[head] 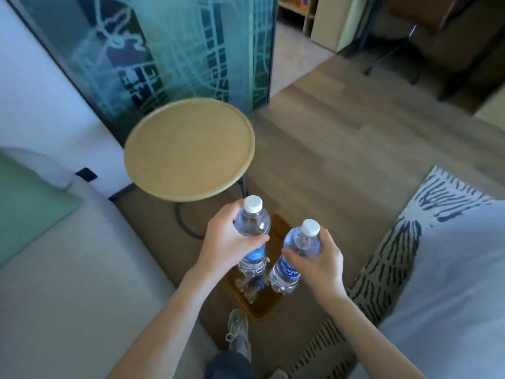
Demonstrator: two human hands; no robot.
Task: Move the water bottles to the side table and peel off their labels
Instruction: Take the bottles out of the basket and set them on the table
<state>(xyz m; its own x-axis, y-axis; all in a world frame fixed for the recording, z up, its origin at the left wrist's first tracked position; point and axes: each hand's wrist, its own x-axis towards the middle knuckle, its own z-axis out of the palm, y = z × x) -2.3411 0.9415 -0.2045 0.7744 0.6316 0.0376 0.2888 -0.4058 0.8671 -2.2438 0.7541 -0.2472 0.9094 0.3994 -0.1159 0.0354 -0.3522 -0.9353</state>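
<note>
Two clear water bottles with white caps and blue labels are held upright over a brown basket (266, 310) on the floor. My left hand (229, 239) grips the upper body of the left bottle (252, 222). My right hand (319, 258) grips the right bottle (289, 266), whose label reads Aquafina. The round wooden side table (188, 149) stands just beyond and to the left of the bottles, its top bare. More plastic bottles lie in the basket under the held ones.
A beige sofa (68, 283) with a green cushion (24, 209) fills the left. A striped rug (388, 255) and a pale cushion (451, 296) lie right. A large framed picture (164, 50) leans on the wall behind the table. My shoe (239, 332) is by the basket.
</note>
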